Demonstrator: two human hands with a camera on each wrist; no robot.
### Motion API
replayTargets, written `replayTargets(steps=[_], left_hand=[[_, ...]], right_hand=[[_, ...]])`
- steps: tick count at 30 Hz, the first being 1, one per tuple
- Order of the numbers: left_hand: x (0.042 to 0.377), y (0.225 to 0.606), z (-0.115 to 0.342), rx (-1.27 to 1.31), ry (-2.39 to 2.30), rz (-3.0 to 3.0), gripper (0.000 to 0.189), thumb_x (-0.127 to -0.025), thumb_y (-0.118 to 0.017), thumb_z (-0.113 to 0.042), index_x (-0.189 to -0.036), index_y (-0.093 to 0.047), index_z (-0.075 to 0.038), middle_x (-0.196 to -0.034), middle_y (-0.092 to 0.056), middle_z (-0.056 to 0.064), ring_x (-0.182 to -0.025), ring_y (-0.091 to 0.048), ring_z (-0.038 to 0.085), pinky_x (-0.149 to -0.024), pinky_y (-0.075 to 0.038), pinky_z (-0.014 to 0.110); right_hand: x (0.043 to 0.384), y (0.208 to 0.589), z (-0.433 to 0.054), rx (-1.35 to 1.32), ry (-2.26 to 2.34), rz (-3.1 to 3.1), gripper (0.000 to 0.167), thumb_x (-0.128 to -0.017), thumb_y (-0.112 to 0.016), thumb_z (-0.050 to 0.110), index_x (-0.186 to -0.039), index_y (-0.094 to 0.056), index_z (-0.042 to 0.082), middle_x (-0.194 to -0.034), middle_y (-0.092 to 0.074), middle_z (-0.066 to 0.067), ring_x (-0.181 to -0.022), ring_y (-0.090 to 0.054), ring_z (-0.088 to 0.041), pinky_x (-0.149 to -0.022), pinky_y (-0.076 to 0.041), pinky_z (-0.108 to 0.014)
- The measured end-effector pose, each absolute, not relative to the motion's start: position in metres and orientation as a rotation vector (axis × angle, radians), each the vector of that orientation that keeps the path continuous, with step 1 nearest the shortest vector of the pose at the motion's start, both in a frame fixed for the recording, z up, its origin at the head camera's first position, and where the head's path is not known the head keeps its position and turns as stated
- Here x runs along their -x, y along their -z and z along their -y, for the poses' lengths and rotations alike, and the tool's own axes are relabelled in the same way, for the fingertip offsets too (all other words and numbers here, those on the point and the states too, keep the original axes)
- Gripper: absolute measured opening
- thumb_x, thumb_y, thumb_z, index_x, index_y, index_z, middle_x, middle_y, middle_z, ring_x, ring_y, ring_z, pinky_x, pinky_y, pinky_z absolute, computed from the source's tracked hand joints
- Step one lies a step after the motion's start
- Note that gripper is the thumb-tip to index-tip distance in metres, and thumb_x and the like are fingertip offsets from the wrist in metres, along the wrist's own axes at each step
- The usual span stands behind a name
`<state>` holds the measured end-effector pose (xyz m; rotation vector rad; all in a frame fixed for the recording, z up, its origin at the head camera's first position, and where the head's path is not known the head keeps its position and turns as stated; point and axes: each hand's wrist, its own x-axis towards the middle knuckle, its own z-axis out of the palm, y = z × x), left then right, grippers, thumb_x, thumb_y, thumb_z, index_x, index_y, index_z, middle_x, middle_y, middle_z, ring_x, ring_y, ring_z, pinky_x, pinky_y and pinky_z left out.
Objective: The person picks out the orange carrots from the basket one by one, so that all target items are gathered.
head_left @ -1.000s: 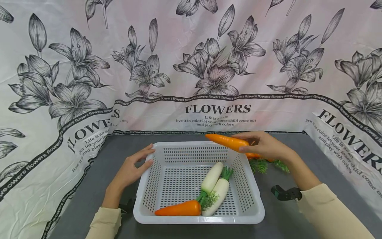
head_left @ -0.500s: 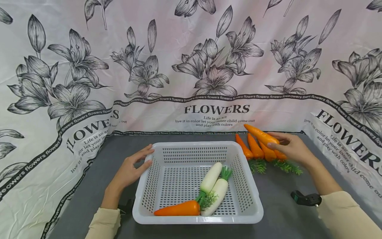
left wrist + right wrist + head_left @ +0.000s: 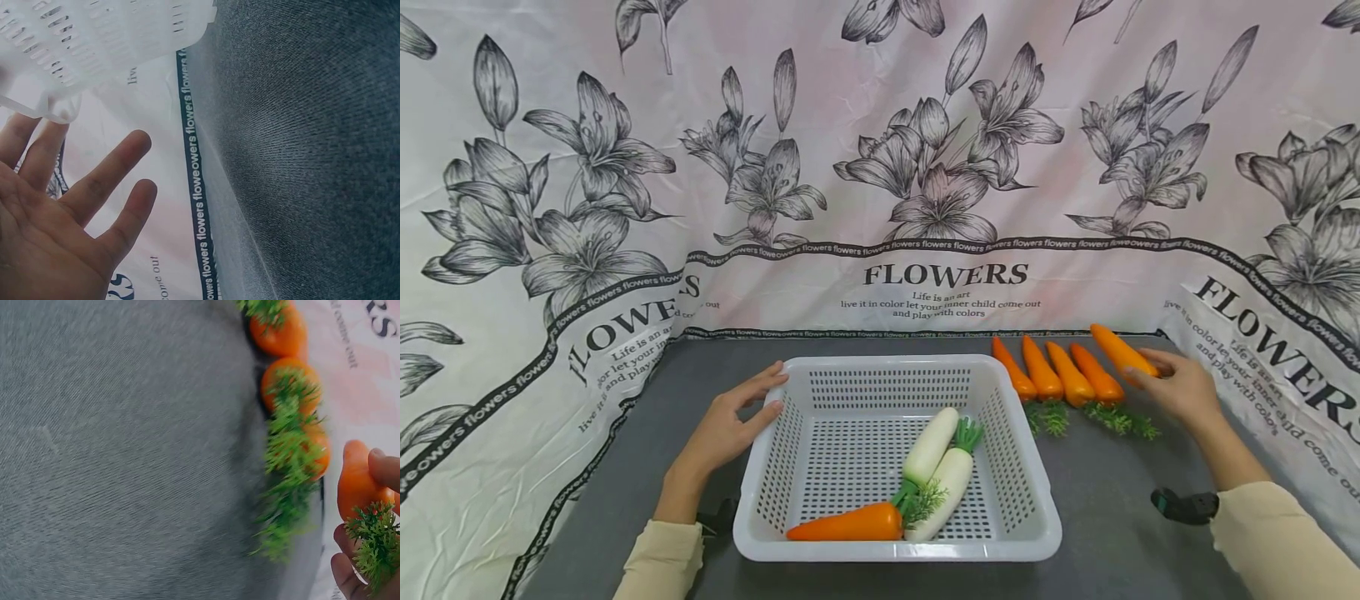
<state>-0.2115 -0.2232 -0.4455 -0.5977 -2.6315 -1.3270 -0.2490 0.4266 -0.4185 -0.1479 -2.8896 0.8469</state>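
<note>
My right hand (image 3: 1187, 390) grips an orange carrot (image 3: 1116, 348) by its thick end, tip slanting up and leftward, at the right end of a row of carrots (image 3: 1070, 375). Green leaves of the held carrot (image 3: 375, 540) hang beside my fingers in the right wrist view. My left hand (image 3: 724, 427) rests at the left rim of a white perforated basket (image 3: 895, 552), its fingers straight and spread in the left wrist view. Inside the basket lie one carrot (image 3: 850, 524) and two white radishes, one further back (image 3: 931, 446) and one to the right (image 3: 951, 492).
Several carrots stand side by side behind the basket's right corner, their leafy tops (image 3: 1112, 418) toward me, on a dark grey table (image 3: 1105, 533). A flower-printed cloth (image 3: 805, 283) hangs along the back and both sides.
My right hand has carried the carrot rightward from over the basket's back right corner, past the row, and lowered it. The row has come into full sight. My left hand has stayed put.
</note>
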Motion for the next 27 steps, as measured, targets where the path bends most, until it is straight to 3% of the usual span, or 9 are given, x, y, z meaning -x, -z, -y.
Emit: replayTargets(steps=[5,12,19,27], left_hand=[[0.212,0.446,0.224,0.612,1.325,2.631,0.048,-0.101,-0.064,-0.028,-0.148,-0.056,-0.025,-0.164,-0.039,-0.004,-0.129,-0.060,0.031,-0.103,-0.044,0.064],[0.212,0.447,0.226,0.608,1.317,2.636,0.047,-0.102,-0.063,-0.027,-0.148,-0.055,-0.023,-0.164,-0.039,-0.002,-0.130,-0.060,0.033,-0.103,-0.043,0.064],[0.211,0.446,0.224,0.617,1.322,2.631,0.047,-0.102,-0.063,-0.025,-0.148,-0.055,-0.022,-0.165,-0.038,0.000,-0.132,-0.058,0.034,-0.103,-0.043,0.065],[0.211,0.446,0.224,0.614,1.328,2.622,0.047,-0.101,-0.064,-0.025,-0.148,-0.056,-0.023,-0.164,-0.039,-0.002,-0.132,-0.059,0.033,-0.103,-0.044,0.064]], right_hand=[[0.246,0.437,-0.438,0.208,-0.818,2.938,0.077,-0.102,-0.053,0.052,-0.146,-0.045,-0.010,-0.131,-0.053,-0.045,-0.107,-0.058,-0.054,-0.074,-0.053,-0.052],[0.247,0.454,-0.440,0.270,-0.791,2.952,0.077,-0.101,-0.052,0.054,-0.145,-0.047,-0.009,-0.130,-0.055,-0.042,-0.105,-0.058,-0.053,-0.075,-0.050,-0.053],[0.251,0.457,-0.435,0.393,-0.852,2.961,0.080,-0.102,-0.048,0.057,-0.148,-0.043,-0.008,-0.138,-0.048,-0.043,-0.111,-0.054,-0.055,-0.077,-0.050,-0.055],[0.254,0.455,-0.437,0.380,-0.886,2.993,0.079,-0.104,-0.043,0.056,-0.151,-0.038,-0.008,-0.142,-0.043,-0.044,-0.119,-0.049,-0.059,-0.087,-0.047,-0.061]])
